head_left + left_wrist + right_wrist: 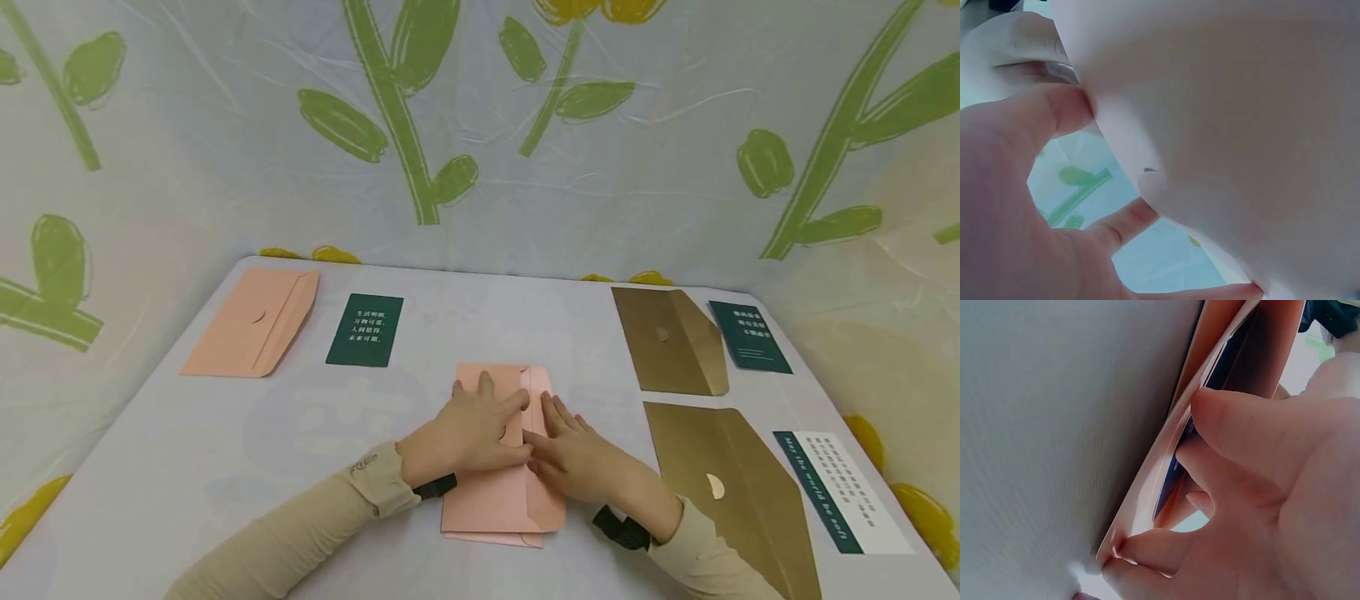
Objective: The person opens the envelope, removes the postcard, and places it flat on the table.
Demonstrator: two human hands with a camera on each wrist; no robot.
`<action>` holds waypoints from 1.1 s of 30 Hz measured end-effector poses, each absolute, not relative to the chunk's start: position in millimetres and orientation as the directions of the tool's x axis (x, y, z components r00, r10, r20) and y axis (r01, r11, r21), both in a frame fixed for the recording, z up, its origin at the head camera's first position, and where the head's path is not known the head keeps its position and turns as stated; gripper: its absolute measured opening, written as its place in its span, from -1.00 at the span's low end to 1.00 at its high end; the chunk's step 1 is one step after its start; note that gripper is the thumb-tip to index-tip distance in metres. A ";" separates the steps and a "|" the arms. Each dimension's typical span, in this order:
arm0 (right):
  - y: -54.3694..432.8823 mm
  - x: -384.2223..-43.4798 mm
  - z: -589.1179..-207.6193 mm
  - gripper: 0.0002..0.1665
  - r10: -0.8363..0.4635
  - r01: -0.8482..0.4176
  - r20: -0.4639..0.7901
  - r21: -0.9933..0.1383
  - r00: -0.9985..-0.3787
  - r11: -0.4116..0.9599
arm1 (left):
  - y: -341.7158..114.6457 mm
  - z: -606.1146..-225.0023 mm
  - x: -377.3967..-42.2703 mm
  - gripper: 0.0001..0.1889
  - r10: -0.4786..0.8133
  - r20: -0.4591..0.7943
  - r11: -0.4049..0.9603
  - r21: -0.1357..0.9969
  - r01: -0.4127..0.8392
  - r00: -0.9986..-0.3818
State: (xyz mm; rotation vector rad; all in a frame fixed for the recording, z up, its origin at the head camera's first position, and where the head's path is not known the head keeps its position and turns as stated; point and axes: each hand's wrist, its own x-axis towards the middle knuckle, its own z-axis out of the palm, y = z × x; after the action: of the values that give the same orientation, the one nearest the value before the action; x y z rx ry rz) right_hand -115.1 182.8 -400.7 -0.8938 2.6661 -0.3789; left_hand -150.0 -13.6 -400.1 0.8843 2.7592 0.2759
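A pink envelope (pixel 487 504) lies flat in front of me, its flap (pixel 547 510) folded out to the right. My left hand (pixel 474 433) rests across the envelope with fingers spread, fingertips on the paper; the left wrist view shows the thumb and fingertips against its pale surface. At the opening, my right hand (pixel 581 458) touches the flap with fairly straight fingers. Its thumb reaches the mouth, where a dark card (pixel 1215 372) shows inside in the right wrist view. Another pink paper edge (pixel 495 540) peeks out below the envelope.
At the back left lie another pink envelope (pixel 240 329) and a green card (pixel 365 329). On the right are two gold envelopes (pixel 667 362), a second green card (pixel 750 333) and a white card with a green band (pixel 843 492). A leaf-patterned cloth (pixel 262 183) stands behind.
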 end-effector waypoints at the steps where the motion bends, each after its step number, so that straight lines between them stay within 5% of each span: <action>1: 182.8 -115.1 -400.6 -0.51 -0.618 -0.539 -0.194 -0.339 -0.762 0.771 | -13.2 -400.2 -149.9 -0.44 0.589 -0.164 0.802 0.236 0.549 -0.791; 28: 190.9 -121.3 -387.8 -0.45 -0.624 -0.444 -0.252 -0.514 -0.739 0.734 | -5.2 -405.4 -139.9 -0.18 0.467 -0.217 0.884 0.115 0.452 -0.857; 33: 192.6 -121.3 -389.4 -0.28 -0.631 -0.472 -0.250 -0.479 -0.735 0.740 | -4.6 -406.5 -140.0 -0.17 0.475 -0.212 0.880 0.106 0.463 -0.854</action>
State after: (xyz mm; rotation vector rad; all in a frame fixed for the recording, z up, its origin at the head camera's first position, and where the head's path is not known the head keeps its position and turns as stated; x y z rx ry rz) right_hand -121.3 192.6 -389.4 -0.8457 2.5420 -0.5460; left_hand -140.0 -4.6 -406.5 0.7140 2.8180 0.0747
